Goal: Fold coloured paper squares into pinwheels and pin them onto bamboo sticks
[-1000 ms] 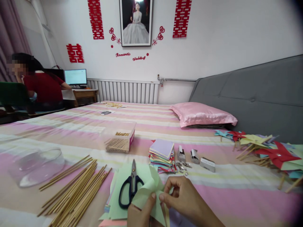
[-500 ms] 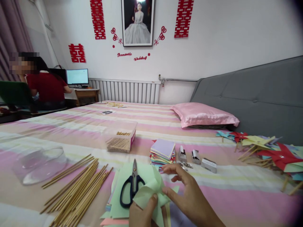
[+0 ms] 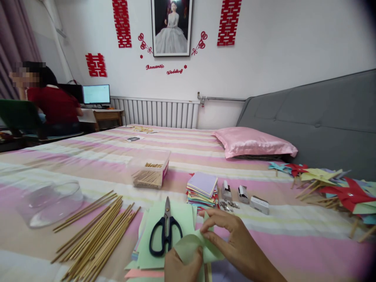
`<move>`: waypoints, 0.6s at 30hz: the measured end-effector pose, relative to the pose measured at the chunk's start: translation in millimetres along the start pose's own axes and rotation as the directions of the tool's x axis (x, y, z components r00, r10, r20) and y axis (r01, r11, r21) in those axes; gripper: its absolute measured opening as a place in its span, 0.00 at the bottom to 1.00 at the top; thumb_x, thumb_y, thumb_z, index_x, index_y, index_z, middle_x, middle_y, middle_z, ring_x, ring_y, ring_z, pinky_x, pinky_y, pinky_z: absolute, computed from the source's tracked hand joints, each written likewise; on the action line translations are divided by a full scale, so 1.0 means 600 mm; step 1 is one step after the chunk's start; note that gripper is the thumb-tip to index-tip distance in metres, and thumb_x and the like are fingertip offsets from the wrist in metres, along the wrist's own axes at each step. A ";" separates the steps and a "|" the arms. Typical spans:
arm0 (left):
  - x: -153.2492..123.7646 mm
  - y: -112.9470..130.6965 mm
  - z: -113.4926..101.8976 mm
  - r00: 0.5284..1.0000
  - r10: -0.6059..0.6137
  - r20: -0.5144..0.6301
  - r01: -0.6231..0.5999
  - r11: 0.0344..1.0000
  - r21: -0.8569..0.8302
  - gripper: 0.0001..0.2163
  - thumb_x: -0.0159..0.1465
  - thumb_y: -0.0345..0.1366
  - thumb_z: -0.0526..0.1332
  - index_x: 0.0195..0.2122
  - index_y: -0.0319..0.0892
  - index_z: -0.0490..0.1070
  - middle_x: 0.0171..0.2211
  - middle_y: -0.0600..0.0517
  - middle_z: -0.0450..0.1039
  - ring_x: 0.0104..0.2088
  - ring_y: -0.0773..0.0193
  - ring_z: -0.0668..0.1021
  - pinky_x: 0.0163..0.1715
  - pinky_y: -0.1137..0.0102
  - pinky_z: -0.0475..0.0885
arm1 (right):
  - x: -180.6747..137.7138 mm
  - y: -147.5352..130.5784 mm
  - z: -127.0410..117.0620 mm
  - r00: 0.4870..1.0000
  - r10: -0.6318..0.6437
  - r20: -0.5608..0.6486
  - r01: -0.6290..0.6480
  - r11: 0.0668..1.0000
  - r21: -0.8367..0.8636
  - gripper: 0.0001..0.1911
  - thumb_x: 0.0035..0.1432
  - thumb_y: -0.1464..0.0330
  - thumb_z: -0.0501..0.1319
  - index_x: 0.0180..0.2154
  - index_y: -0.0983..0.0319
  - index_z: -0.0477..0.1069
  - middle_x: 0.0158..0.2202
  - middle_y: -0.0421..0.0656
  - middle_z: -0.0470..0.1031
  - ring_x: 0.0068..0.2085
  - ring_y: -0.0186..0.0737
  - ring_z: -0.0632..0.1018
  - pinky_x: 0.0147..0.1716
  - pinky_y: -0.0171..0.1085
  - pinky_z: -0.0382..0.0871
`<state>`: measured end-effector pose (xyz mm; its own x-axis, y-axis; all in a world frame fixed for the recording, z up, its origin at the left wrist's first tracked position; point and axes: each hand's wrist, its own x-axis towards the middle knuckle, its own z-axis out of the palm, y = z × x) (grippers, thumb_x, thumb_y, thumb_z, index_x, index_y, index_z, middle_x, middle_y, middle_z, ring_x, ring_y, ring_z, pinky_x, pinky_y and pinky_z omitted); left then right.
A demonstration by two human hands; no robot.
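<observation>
A light green paper pinwheel, its corners curled inward, is held between both hands low in the middle. My left hand pinches it from the near left side with the thumb on top. My right hand has thumb and forefinger closed on a corner at its right. Just left of the pinwheel, dark-handled scissors lie points away on a stack of green paper sheets. Beyond my right hand sits a pile of small coloured paper squares, with several metal pins beside it.
Wooden sticks lie loose at the left, near a clear plastic lid. A clear box of sticks stands behind. Small boxes are on the right, then finished pinwheels. A person in red sits far left.
Both hands have shifted slightly right with the pinwheel. My right hand's spread fingers have come together on a paper corner. The seated person has leaned a little left.
</observation>
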<state>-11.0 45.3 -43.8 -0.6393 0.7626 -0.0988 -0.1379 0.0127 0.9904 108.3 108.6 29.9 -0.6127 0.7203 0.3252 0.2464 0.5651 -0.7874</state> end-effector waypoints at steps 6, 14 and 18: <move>0.002 -0.011 -0.002 0.997 0.034 0.068 -0.036 0.999 0.029 0.07 0.43 0.36 0.63 0.16 0.36 0.72 0.15 0.45 0.74 0.17 0.60 0.73 0.18 0.71 0.66 | 0.001 0.001 -0.004 1.000 0.004 0.014 -0.004 0.999 0.034 0.08 0.48 0.78 0.59 0.27 0.61 0.73 0.31 0.39 0.77 0.37 0.37 0.76 0.41 0.33 0.64; -0.005 0.011 -0.002 0.997 0.015 0.081 -0.016 1.000 0.004 0.09 0.43 0.37 0.63 0.20 0.34 0.72 0.16 0.48 0.74 0.19 0.62 0.71 0.20 0.71 0.64 | 0.004 0.015 0.000 0.987 0.157 0.027 -0.158 0.985 0.074 0.06 0.46 0.75 0.59 0.27 0.62 0.73 0.28 0.39 0.75 0.30 0.36 0.73 0.31 0.32 0.64; -0.002 0.003 -0.003 0.995 -0.007 0.104 0.012 0.999 -0.044 0.10 0.43 0.38 0.64 0.21 0.34 0.73 0.17 0.49 0.73 0.20 0.63 0.70 0.21 0.71 0.64 | 0.007 0.019 0.000 0.978 0.202 0.045 -0.205 0.975 0.084 0.06 0.46 0.75 0.59 0.29 0.63 0.72 0.28 0.40 0.74 0.29 0.36 0.71 0.28 0.32 0.62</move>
<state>-11.7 43.3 -42.1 -0.5564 0.8254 -0.0953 -0.1788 -0.0069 0.9839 108.5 117.8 22.4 -0.5835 0.8007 0.1354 0.3033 0.3696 -0.8783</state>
